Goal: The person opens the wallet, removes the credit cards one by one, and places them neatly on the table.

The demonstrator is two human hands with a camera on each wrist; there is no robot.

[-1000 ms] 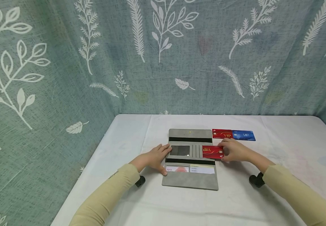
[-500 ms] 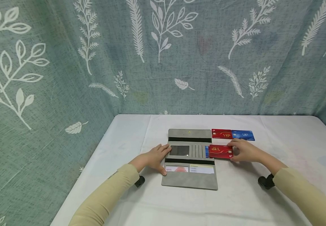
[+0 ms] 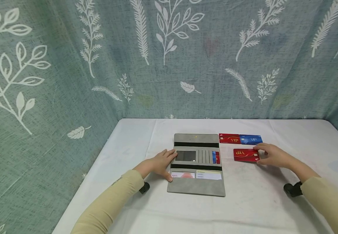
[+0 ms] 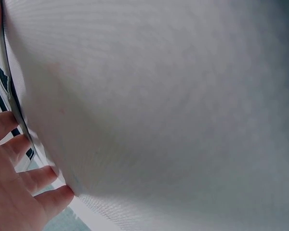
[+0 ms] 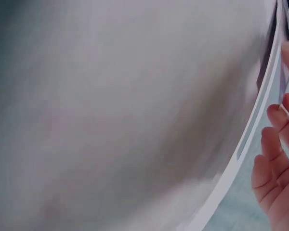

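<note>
A grey wallet (image 3: 196,188) lies unfolded on the white table, its card slots facing up. My left hand (image 3: 160,163) rests on the wallet's left edge with fingers spread. To the right of the wallet, my right hand (image 3: 275,156) pinches a red VIP card (image 3: 246,155) by its right end, between thumb and fingers. In the wallet's right slots, the ends of a blue card (image 3: 214,157) and another red card (image 3: 218,158) show. Fingers of the left hand (image 4: 29,178) reach the wallet's edge in the left wrist view. In the right wrist view the held card appears edge-on.
Behind the held card, a red VIP card (image 3: 229,138) and a blue VIP card (image 3: 250,139) lie side by side. Two pale paper cards (image 3: 208,175) sit in the wallet's lower pocket. A leaf-patterned curtain (image 3: 209,81) hangs behind the table (image 3: 245,208).
My right hand has drawn the red VIP card rightward out of the wallet's slots and off the wallet, uncovering blue and red card ends. The left hand has stayed in place.
</note>
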